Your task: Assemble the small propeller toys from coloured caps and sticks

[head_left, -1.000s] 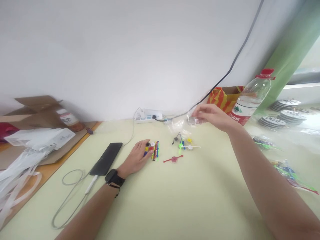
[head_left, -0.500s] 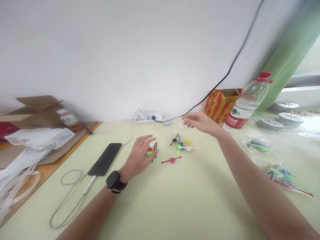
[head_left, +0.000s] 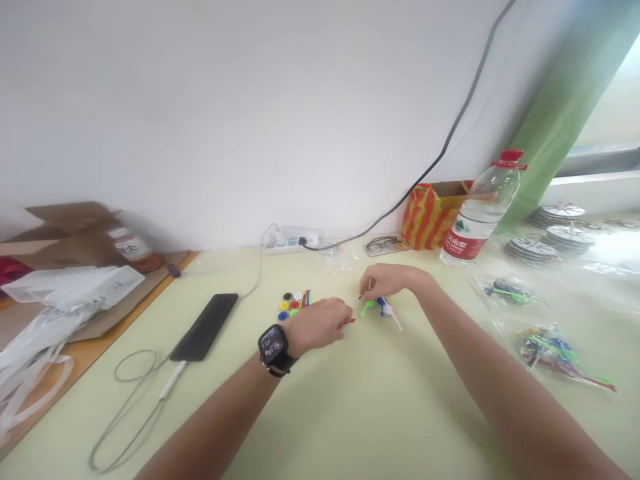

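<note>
Discs [head_left: 290,305] now in full view, left hand [head_left: 323,323] at red pointer [head_left: 352,321].

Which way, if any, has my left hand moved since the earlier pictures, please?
Yes: judged against the white power strip, your left hand has moved right, from mostly left of the strip's middle to right of it.

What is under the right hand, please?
A green piece, a blue piece and a white piece peek out below the right hand; anything beneath the palm is covered.
</note>
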`<action>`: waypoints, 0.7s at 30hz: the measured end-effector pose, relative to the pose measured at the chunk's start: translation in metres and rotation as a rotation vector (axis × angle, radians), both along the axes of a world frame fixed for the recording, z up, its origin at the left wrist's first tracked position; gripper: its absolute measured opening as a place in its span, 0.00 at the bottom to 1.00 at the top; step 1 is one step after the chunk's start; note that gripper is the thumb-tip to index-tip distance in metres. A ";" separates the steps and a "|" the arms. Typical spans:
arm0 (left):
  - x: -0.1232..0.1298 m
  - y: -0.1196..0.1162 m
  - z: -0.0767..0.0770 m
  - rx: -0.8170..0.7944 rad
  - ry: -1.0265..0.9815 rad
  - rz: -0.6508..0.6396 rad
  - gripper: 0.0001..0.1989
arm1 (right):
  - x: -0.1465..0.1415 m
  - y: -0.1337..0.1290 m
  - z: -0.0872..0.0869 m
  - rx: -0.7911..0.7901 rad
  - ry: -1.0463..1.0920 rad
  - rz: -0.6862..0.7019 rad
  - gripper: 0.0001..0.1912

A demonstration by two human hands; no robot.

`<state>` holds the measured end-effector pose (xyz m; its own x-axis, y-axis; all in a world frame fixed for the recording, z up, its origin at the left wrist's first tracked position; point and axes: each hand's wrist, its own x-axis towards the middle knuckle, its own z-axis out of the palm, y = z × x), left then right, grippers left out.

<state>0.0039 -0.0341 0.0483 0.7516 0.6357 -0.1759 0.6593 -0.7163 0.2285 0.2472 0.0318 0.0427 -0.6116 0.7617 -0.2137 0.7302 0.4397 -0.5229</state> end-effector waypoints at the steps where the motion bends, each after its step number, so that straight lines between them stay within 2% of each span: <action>1: 0.001 0.001 0.001 -0.016 0.025 0.013 0.05 | 0.002 0.000 0.003 0.010 0.017 -0.020 0.12; 5: 0.003 0.003 0.007 -0.085 0.061 0.020 0.02 | -0.008 -0.003 0.006 0.032 0.197 -0.130 0.16; 10: -0.004 0.004 0.009 -0.133 -0.011 -0.007 0.02 | -0.026 -0.003 -0.013 -0.316 0.530 -0.301 0.30; 12: -0.008 0.005 0.009 -0.128 -0.042 0.010 0.01 | -0.031 0.000 -0.022 -0.369 0.675 -0.394 0.33; 16: -0.011 0.005 0.012 -0.139 -0.096 0.005 0.02 | -0.038 0.008 -0.034 -0.422 0.875 -0.517 0.29; 21: -0.011 0.004 0.023 -0.134 -0.134 0.001 0.00 | -0.039 0.014 -0.026 -0.372 1.011 -0.530 0.17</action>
